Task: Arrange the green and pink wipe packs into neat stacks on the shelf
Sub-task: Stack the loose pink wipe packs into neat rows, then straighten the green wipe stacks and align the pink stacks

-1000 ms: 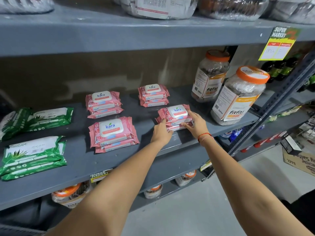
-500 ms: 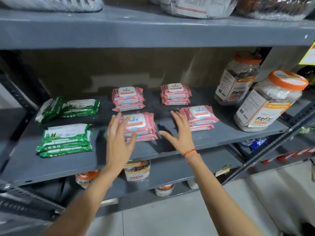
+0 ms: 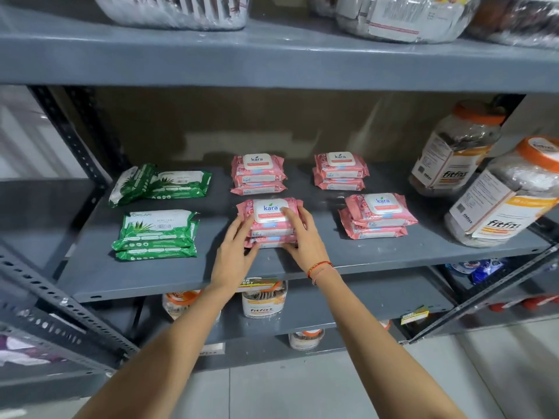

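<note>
On the grey shelf (image 3: 332, 258) lie several stacks of pink wipe packs. My left hand (image 3: 234, 252) and my right hand (image 3: 302, 240) clasp the front middle pink stack (image 3: 270, 220) from both sides. Other pink stacks sit at the back middle (image 3: 257, 173), the back right (image 3: 340, 170) and the front right (image 3: 378, 216). A neat green stack (image 3: 157, 234) lies at the front left. Behind it the green packs at the back left (image 3: 160, 184) lie askew, one tipped on its side.
Two large orange-lidded jars (image 3: 456, 149) (image 3: 508, 198) stand at the shelf's right end. A slotted grey upright (image 3: 75, 137) bounds the left side. Wrapped goods sit on the upper shelf (image 3: 272, 62). More jars (image 3: 263, 300) stand on the shelf below.
My hands left the front right pink stack, swung left with fingers spread, and now grip the front middle pink stack. The camera view shifted left too.
</note>
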{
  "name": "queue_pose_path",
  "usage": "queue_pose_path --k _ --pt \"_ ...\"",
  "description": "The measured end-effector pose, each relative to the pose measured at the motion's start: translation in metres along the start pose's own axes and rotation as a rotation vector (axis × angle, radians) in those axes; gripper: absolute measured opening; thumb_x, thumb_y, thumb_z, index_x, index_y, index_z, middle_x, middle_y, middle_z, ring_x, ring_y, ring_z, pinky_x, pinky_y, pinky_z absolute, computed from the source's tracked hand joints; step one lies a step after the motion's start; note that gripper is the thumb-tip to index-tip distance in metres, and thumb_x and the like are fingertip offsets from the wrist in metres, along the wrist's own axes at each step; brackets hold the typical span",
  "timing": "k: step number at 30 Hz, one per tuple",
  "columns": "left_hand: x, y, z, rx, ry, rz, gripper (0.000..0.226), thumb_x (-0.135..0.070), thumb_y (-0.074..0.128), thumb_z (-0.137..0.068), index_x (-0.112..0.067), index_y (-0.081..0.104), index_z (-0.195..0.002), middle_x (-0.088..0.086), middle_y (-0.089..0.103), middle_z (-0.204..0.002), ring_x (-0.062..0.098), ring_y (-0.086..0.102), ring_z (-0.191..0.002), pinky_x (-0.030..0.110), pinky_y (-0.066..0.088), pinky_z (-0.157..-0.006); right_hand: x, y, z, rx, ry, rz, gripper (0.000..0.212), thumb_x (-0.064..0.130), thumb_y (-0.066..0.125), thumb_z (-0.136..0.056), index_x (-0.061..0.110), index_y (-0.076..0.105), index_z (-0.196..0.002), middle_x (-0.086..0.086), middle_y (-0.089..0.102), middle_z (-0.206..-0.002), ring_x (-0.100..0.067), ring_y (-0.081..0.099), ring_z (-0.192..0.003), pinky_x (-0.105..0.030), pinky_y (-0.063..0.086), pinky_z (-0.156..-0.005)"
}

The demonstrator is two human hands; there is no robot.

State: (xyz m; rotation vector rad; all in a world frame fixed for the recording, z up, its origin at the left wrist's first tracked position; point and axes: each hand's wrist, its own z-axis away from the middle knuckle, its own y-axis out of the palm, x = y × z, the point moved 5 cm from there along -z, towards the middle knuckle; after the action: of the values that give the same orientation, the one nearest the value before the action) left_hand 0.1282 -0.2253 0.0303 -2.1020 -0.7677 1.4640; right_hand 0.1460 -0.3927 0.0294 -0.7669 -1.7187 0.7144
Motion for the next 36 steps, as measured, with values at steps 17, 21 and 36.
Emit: queue_pose_path --k 17,21,36 --pt "0.061 -0.145 0.028 -0.285 -0.038 -0.325 0.057 -0.027 0.07 -0.082 -0.01 0.047 -0.132 0.016 0.036 -0.143 0.034 0.029 -0.133 0.058 0.032 -0.101 0.114 0.025 0.015 -0.211 -0.264 0.016 0.07 0.024 0.079 -0.072 0.015 0.045 -0.133 -0.023 0.043 -0.139 -0.041 0.041 -0.128 -0.052 0.036 -0.105" --pt "0.111 -0.162 0.031 -0.231 -0.247 -0.254 0.079 -0.035 0.074 -0.078 -0.018 0.033 -0.143 0.015 0.018 -0.153 0.034 0.019 -0.138 0.055 0.029 -0.106 0.152 0.065 -0.006 0.055 -0.219 -0.132 0.083 0.028 0.077 -0.077 0.02 0.031 -0.146 -0.018 0.022 -0.153 -0.035 0.024 -0.14 -0.044 0.028 -0.113" --pt "0.131 -0.147 0.028 -0.18 -0.315 -0.128 0.085 -0.019 0.076 -0.077 -0.015 0.026 -0.146 0.016 0.043 -0.131 0.03 0.041 -0.123 0.04 0.034 -0.101 0.152 0.125 -0.031 0.281 -0.272 0.01 0.081 0.03 0.071 -0.083 0.025 0.023 -0.148 -0.015 0.011 -0.157 -0.032 0.014 -0.143 -0.044 0.027 -0.112"
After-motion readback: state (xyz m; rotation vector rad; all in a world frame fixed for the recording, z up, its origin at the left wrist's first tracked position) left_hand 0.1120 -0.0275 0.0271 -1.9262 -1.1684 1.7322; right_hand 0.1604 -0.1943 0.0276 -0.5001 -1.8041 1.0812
